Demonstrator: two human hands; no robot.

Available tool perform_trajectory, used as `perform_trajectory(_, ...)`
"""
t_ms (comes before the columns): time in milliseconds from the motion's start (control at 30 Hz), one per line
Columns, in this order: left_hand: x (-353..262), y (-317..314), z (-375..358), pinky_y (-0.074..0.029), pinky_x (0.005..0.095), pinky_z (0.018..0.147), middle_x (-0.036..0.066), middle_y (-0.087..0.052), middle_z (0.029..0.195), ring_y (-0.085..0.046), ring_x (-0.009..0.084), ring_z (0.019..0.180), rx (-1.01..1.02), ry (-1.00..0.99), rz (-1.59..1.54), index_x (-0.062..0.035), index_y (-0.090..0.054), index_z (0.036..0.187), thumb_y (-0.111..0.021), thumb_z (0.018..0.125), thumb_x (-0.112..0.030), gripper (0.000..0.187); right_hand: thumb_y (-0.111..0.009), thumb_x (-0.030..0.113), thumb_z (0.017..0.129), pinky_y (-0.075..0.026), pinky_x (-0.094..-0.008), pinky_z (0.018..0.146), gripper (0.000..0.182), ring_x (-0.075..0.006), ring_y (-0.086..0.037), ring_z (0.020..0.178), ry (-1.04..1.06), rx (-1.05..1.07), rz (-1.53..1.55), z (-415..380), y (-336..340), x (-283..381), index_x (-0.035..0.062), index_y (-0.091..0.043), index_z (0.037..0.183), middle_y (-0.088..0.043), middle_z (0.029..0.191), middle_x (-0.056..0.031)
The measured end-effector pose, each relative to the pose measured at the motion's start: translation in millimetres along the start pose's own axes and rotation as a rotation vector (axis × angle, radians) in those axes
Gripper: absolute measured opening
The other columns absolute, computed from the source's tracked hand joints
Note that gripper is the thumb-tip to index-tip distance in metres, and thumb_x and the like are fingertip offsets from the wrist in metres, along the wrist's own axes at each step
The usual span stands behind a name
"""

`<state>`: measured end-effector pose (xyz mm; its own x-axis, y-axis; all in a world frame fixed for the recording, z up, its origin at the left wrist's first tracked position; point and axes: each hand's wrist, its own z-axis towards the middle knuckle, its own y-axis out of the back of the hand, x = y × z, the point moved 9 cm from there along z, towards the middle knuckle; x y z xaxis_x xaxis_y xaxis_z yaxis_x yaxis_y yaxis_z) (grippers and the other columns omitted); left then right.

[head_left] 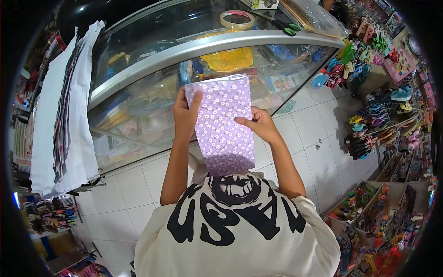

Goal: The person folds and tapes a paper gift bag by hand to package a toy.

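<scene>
A folded sheet of purple paper or cloth (224, 122) with small white flowers is held upright before my chest; I cannot tell the material. My left hand (187, 108) grips its upper left edge, thumb on the front and fingers behind. Lower on the right edge, my right hand (263, 123) pinches it between thumb and hidden fingers. The sheet's bottom reaches the front of my printed cream shirt (240, 221). Behind its top edge is the glass display case (194, 45).
On the glass case lie a roll of tape (236, 19), green-handled scissors (289, 29) and plastic-wrapped sheets (314, 18). White sheets (78, 124) hang at left. Slippers (364, 115) hang at right, above bins of small goods (360, 201). Pale floor tiles (300, 124) surround me.
</scene>
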<state>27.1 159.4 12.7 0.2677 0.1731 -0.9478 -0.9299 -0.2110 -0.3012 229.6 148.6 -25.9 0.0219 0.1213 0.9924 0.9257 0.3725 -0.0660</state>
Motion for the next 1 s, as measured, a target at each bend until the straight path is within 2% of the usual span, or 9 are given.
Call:
perform_trajectory(133, 13.4, -17.2, -12.0, -0.049, 0.0212, 0.069, 0.008, -0.067, 0.089, -0.062, 0.0093, 0.078, 0.286, 0.061, 0.108, 0.0028, -0.053, 0.111, -0.07, 0.08, -0.006, 0.036, -0.066, 0.005, 0.083, -0.048, -0.0205, 0.067, 0.02, -0.0063, -0.06, 0.073, 0.084, -0.226, 0.171, 3.8, 17.0, -7.1, 0.0007, -0.063, 0.102, -0.067, 0.087, -0.002)
perform_trajectory(367, 30.9, -2.0, -23.0, -0.051, 0.0214, 0.066, 0.01, -0.068, 0.089, -0.064, 0.0101, 0.074, 0.223, 0.208, 0.196, 0.0028, -0.052, 0.114, -0.072, 0.077, -0.004, 0.043, -0.067, 0.001, 0.081, -0.049, -0.0228, 0.072, 0.043, -0.0076, -0.061, 0.079, -0.001, -0.052, 0.137, -17.0, 7.5, -15.1, -0.0005, -0.051, 0.121, -0.067, 0.094, -0.0065)
perform_trajectory(500, 36.8, -2.8, -45.4, -0.05, 0.0266, 0.073, 0.013, -0.066, 0.098, -0.064, 0.0141, 0.082, 0.381, 0.121, 0.127, 0.0022, -0.033, 0.131, -0.075, 0.074, -0.005, 0.071, -0.07, 0.0, 0.077, -0.048, -0.0247, 0.079, 0.055, -0.0087, -0.06, 0.089, -0.024, -0.091, 0.128, -25.4, 18.2, -25.3, 0.0001, -0.045, 0.126, -0.065, 0.102, -0.0081)
perform_trajectory(533, 43.7, -1.7, -56.8, -0.049, 0.0294, 0.078, 0.016, -0.063, 0.105, -0.062, 0.016, 0.09, 0.462, 0.25, 0.231, 0.0005, -0.024, 0.136, -0.076, 0.072, -0.006, 0.082, -0.072, 0.0, 0.076, -0.048, -0.0252, 0.08, 0.059, -0.0091, -0.06, 0.092, -0.009, -0.115, 0.132, -29.1, 22.6, -24.1, 0.0002, -0.043, 0.127, -0.064, 0.104, -0.0084)
perform_trajectory(667, 32.7, 0.0, -66.6, -0.048, 0.0283, 0.079, 0.01, -0.064, 0.103, -0.061, 0.0135, 0.092, 0.604, 0.284, 0.38, -0.0011, -0.036, 0.133, -0.077, 0.068, -0.002, 0.077, -0.078, 0.002, 0.07, -0.048, -0.0265, 0.08, 0.074, -0.0107, -0.058, 0.096, 0.306, -0.151, 0.149, -49.4, 33.0, 11.2, 0.002, -0.037, 0.131, -0.062, 0.107, -0.0069)
perform_trajectory(767, -7.7, -1.6, -64.5, -0.046, 0.0271, 0.082, 0.005, -0.064, 0.104, -0.057, 0.0106, 0.095, 0.746, 0.327, 0.49, -0.0012, -0.05, 0.125, -0.081, 0.064, -0.007, 0.068, -0.073, -0.001, 0.073, -0.047, -0.0249, 0.077, 0.066, -0.01, -0.059, 0.094, 0.398, -0.11, 0.16, -60.8, 45.0, 83.7, 0.0017, -0.04, 0.13, -0.06, 0.107, -0.0064)
perform_trajectory(867, -81.6, -6.3, -39.5, -0.044, 0.0304, 0.09, 0.006, -0.062, 0.114, -0.056, 0.0156, 0.105, 0.722, 0.065, 0.951, -0.0062, -0.052, 0.124, -0.079, 0.066, -0.008, 0.064, -0.068, -0.005, 0.077, -0.047, -0.0225, 0.075, 0.056, -0.0093, -0.059, 0.092, 0.199, 0.15, -0.125, -47.0, 35.3, 104.4, 0.0009, -0.043, 0.127, -0.059, 0.109, -0.0068)
perform_trajectory(933, -155.7, -12.6, -20.7, -0.038, 0.0353, 0.1, 0.008, -0.061, 0.118, -0.055, 0.0221, 0.112, 0.497, -0.523, 0.98, -0.0073, -0.053, 0.122, -0.076, 0.069, -0.007, 0.059, -0.064, -0.007, 0.079, -0.046, -0.0209, 0.074, 0.049, -0.0087, -0.059, 0.089, 0.331, 0.098, -0.093, -33.4, 24.9, 139.5, 0.0002, -0.046, 0.124, -0.058, 0.109, -0.0065)
perform_trajectory(1000, -234.5, -11.3, -25.5, -0.027, 0.0445, 0.107, 0.008, -0.058, 0.122, -0.052, 0.0263, 0.117, 0.026, -0.986, 1.113, -0.0086, -0.057, 0.118, -0.072, 0.073, -0.005, 0.048, -0.061, -0.008, 0.08, -0.047, -0.0199, 0.072, 0.046, -0.0095, -0.06, 0.087, 0.488, 0.041, -0.062, -14.9, 10.1, 179.9, 0.0008, -0.046, 0.123, -0.058, 0.105, -0.0067)
